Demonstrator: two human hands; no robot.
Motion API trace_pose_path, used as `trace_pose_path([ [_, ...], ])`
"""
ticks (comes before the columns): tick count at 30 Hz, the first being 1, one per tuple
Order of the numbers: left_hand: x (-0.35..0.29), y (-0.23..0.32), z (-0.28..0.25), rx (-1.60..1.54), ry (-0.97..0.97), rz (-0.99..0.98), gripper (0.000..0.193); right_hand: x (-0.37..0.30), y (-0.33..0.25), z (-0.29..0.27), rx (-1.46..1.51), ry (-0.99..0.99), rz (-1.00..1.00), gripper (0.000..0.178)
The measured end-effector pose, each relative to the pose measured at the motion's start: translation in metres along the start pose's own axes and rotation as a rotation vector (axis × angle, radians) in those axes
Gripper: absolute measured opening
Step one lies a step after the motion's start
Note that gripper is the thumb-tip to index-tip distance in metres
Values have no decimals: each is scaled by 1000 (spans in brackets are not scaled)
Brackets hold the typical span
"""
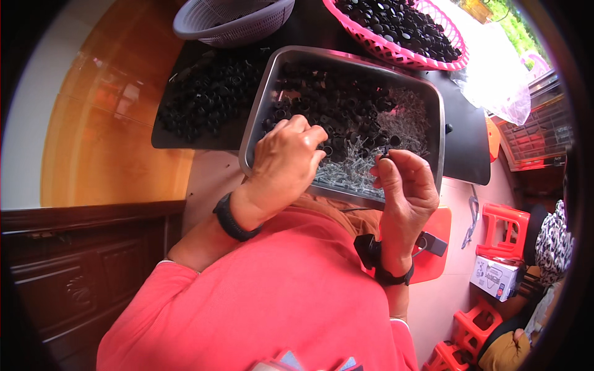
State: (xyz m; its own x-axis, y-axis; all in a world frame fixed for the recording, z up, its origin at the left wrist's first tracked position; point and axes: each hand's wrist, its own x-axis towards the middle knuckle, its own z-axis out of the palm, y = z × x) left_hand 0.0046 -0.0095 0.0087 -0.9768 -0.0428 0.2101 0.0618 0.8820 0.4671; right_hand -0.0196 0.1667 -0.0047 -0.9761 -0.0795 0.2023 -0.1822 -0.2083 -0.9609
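Note:
A rectangular metal tray lies in front of me with small black plastic parts and clear little pin-like pieces in it. Over the tray's left side is my left hand, back upward and fingers curled down toward the black parts; its fingertips are partly hidden, and I cannot make out what they hold. My right hand, at the tray's near right, pinches a small black plastic part between thumb and forefinger, above the clear pieces.
More black parts are heaped on the dark table left of the tray. Behind stand a pale basket and a pink basket of black discs. Red stools, a white box and another person are at right.

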Motion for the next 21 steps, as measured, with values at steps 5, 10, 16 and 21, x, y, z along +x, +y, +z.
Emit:
trace_pose_path([
  [5,8,7,12,177,-98,-62,17,-3,2,0,-24,-21,22,18],
  [10,6,3,19,103,12,-10,16,-3,-1,-2,-48,-18,37,19],
  [16,8,7,9,-538,-48,-92,13,-4,-4,-1,-12,-41,55,20],
  [21,4,16,5,-1250,-287,-246,15,-7,-7,4,-57,-50,50,19],
])
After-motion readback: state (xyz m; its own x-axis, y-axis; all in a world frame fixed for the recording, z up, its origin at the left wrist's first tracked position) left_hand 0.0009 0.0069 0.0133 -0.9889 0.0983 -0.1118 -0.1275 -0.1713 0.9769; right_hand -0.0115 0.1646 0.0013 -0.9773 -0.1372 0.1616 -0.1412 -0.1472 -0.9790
